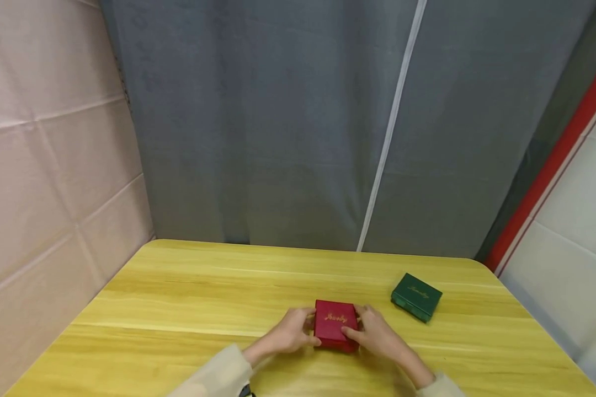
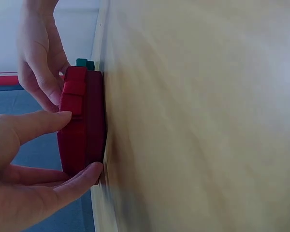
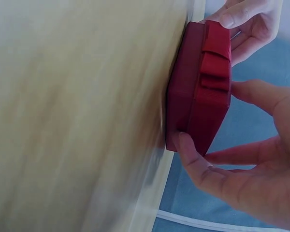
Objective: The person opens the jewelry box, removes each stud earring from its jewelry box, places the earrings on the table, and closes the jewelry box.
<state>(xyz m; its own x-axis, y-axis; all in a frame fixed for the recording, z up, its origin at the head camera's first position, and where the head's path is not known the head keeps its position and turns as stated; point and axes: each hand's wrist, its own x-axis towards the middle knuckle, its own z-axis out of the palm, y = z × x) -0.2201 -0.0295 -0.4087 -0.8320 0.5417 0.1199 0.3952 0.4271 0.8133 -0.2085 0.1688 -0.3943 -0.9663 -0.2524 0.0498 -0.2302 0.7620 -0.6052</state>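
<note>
Grey curtain [image 1: 278,121] hangs behind our yellow wood-grained table [image 1: 179,286], with pale cloth [image 1: 54,138] along the left, and near the middle of the table's closer part sits a red box [image 1: 328,334], gold lettering upward. We have it between both hands: the left hand [image 1: 290,331] pinches its left side, with the thumb [image 2: 43,124] up by the lid and a finger low against the base, while the right hand [image 1: 377,333] grips the opposite side, thumb over the lid and fingertips [image 3: 191,157] down by the lower edge. Whether the underside lies fully flat on the wood, we cannot tell. A ribbon bow [image 3: 216,72] is fixed to the face nearest us, and we would do well to leave it unpressed, since it looks easy to crush. A seam divides lid from base, so our best hold probably spans both parts; gripping the lid alone might lift it away from the base. Even, light pressure from the two sides should stop the box twisting, and any shift seems best made with the hands level and together. Farther off to the right, well apart, a green box [image 1: 419,295] lies at an angle, out of our fingers' way.
</note>
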